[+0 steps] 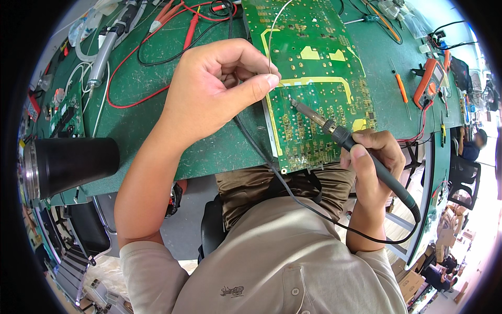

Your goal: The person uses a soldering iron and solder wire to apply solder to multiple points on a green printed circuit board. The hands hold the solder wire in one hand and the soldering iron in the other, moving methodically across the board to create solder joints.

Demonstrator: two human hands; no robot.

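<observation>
Through my feed, the green circuit board [308, 68] lies on the tabletop [209, 154] between my left hand [222, 86], pinching a thin wire [269, 44] by its left edge, and my right hand [377, 162], fingers closed around a soldering iron [341, 136].

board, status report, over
Left hand pinching wire. Right hand holding iron, tip over board, contact unclear. Cord beside board's near-left corner.

Workbench [141, 128]: green top, scuffed surface. Floor [192, 220] beneath bench: grey. Right background: black office chair [464, 180], cardboard boxes [446, 238] below it in view. Left background: black seat [90, 227], tubular metal frame. Light: bright white, strongest along right edge.
</observation>
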